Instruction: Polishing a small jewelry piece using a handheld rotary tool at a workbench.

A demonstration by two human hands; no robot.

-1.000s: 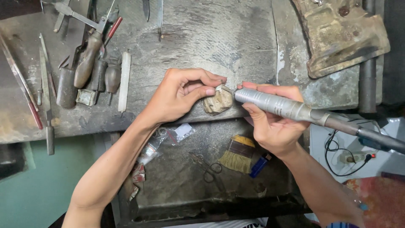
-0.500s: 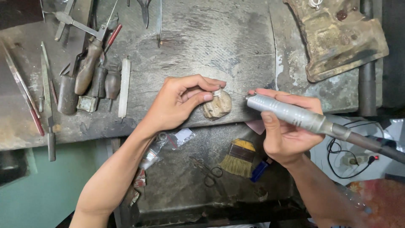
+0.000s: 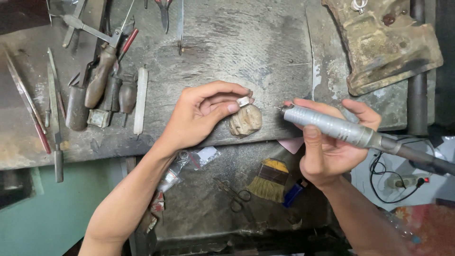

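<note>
Left hand (image 3: 204,114) pinching small pale piece (image 3: 243,101) above tan lump (image 3: 245,120); right hand (image 3: 327,142) gripping rotary handpiece (image 3: 332,126), right of lump.

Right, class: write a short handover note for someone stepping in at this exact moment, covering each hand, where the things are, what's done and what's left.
Left hand: pinches a small pale piece between thumb and fingers, above a tan lump at the workbench edge.
Right hand: grips the grey rotary tool; its thin bit points at the piece, just short of touching it.
Nearby: brush, scissors and blue lighter in the tray below; files and handled tools at bench left.
Done: cannot tell how far the piece is worked.
Left: probably bring bit and piece together for more grinding.
</note>
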